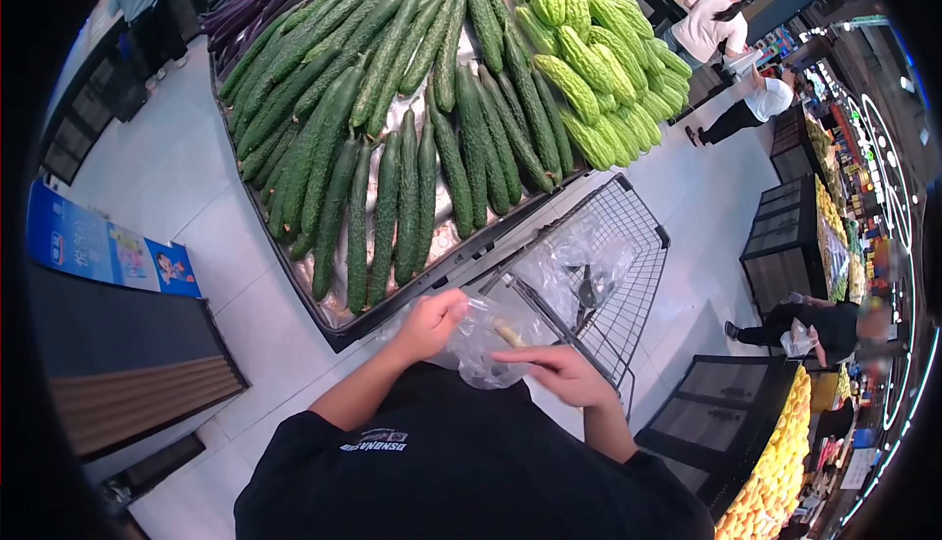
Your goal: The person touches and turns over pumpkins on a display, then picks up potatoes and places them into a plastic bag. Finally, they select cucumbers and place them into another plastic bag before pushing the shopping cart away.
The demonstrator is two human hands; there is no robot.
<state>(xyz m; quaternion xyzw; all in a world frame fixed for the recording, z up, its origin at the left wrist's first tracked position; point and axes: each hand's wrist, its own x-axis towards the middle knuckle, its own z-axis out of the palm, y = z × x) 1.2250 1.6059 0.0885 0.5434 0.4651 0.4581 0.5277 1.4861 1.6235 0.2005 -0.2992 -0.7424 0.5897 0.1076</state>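
Left hand (435, 324): one, bare, raised at the near edge of the display stand; grip closed on the gathered film of a clear plastic bag (473, 346).

Right hand (569, 373): one, bare, lower and across from the left; index finger extended against the bag's side. Whether its grip pinches the film, I cannot tell.

Clear plastic bag: one, thin, crumpled, between the two hands, in front of the dark shirt (461, 462). Contains a small pale yellowish item (508, 332); kind not clear.

Display stand (339, 337): one, black-rimmed, directly ahead. Bears long dark green cucumbers (387, 216), fanned in overlapping rows over a shiny lining; light green bitter gourds (589, 59), heaped at right; purple eggplants (257, 5), at far left.

Shopping cart (638, 246): one, wire, just beside the stand's right side. Holds crumpled clear plastic (549, 263) and a small dark object (587, 290), not identifiable.

Blue sign (113, 246): one, printed, at left, atop a dark case.

Yellow fruit (770, 462): a bank, lower right.

Other people: one at upper left (142, 0), two at upper right (708, 25) and one at right (834, 329), all well apart from the hands.
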